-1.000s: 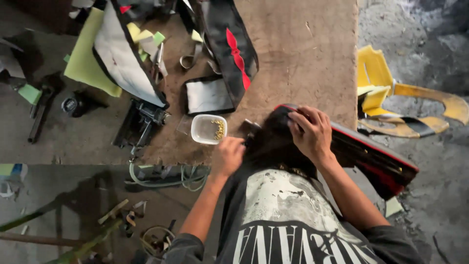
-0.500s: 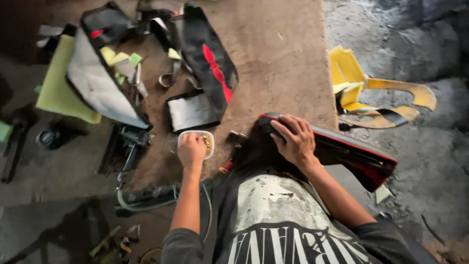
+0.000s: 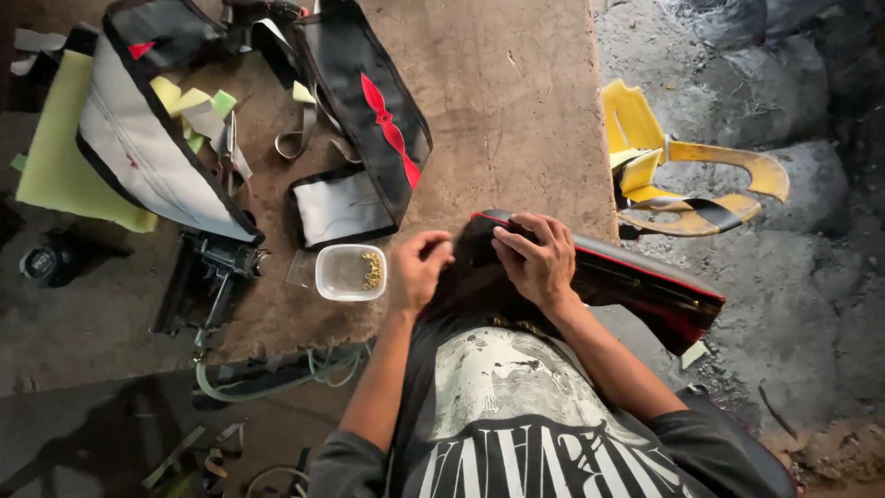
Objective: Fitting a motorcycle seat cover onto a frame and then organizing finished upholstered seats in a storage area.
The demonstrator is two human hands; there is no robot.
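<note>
A black seat cover with red trim (image 3: 645, 281) lies across the near edge of the brown workbench (image 3: 516, 101). My right hand (image 3: 537, 260) presses on its upper left end, fingers spread over the black material. My left hand (image 3: 420, 269) hovers just left of it with fingers curled, pinching something too small to make out. A small clear plastic tub (image 3: 350, 272) holding brass-coloured fasteners sits immediately left of my left hand.
A black staple gun (image 3: 214, 277) with a green hose (image 3: 277, 373) lies left of the tub. Black, white and red cover pieces (image 3: 369, 120) and yellow-green foam (image 3: 55, 157) fill the bench's far left. A broken yellow plastic part (image 3: 682, 180) lies on the ground right.
My left hand has left the plastic tub and moved right, toward the seat cover beside my right hand. The right hand stays on the cover.
</note>
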